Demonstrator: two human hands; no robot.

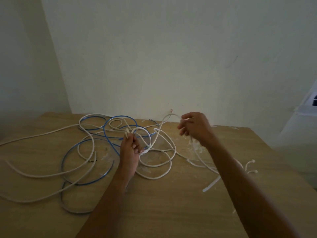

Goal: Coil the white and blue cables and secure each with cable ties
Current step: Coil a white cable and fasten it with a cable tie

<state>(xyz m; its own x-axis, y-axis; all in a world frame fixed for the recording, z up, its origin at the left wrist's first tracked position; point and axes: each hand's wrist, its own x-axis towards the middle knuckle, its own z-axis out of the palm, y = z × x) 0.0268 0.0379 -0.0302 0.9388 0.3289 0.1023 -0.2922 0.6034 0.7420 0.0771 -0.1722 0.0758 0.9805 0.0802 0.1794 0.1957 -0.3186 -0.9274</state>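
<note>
A long white cable [51,175] sprawls in loose loops over the wooden table [171,212], tangled with a blue cable [63,158] that lies mostly at the left and middle. My left hand [130,150] grips a small loop of the white cable above the table's middle. Further right and higher, my right hand [195,128] pinches a raised stretch of the same white cable. Two white cable ties [250,166] lie on the table at the right, beside my right forearm.
A flat white strip [211,183] lies near the cable ties. White crumbs and scraps are scattered around the table's middle and right. A pale wall stands right behind the table. A white unit [307,107] is at the far right edge.
</note>
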